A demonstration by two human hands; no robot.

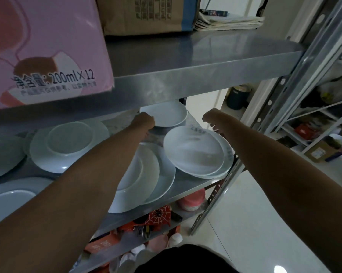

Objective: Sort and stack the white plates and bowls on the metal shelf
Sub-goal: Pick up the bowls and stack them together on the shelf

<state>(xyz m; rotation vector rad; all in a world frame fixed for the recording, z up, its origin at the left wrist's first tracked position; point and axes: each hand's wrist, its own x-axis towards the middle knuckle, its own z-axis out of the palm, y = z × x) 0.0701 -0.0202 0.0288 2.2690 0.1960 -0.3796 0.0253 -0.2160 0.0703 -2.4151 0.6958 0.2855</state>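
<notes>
Plates scattered on metal shelf [185, 186], sorting underway. L hand [144, 121] closed on rear plate [166, 115] rim; R hand [211, 119] curled, grip unclear. Next: prob lift it onto tilted pair [195, 152].

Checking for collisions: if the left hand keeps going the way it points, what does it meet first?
Probably the small white plate at the shelf's back; the left hand already looks at its rim, though depth is unclear.

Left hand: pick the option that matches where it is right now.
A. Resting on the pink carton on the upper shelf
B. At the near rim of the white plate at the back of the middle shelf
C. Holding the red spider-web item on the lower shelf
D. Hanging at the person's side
B. The left hand reaches under the upper shelf and meets the near rim of the back plate.
</notes>
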